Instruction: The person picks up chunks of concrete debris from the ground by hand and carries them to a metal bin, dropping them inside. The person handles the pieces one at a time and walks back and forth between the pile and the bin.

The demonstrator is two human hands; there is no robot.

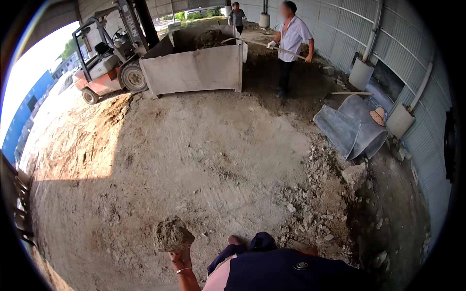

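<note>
My left hand (180,259) is raised at the bottom of the head view, with a light band round its wrist. Its fingers are closed under a rough, grey-brown clod of earth (172,236), which is wider than the hand and hides part of the fingers. Below the clod lies the bare dirt ground (160,194). My right hand is out of sight; the dark clothing on my body (281,269) fills the lower middle.
A forklift (104,65) stands far left beside a metal bin (194,72) holding soil (211,39). One person (291,41) holds a long-handled tool (272,47) at the bin; another person (236,18) stands behind. Rubble (315,208) and a grey metal chute-like piece (352,126) lie right.
</note>
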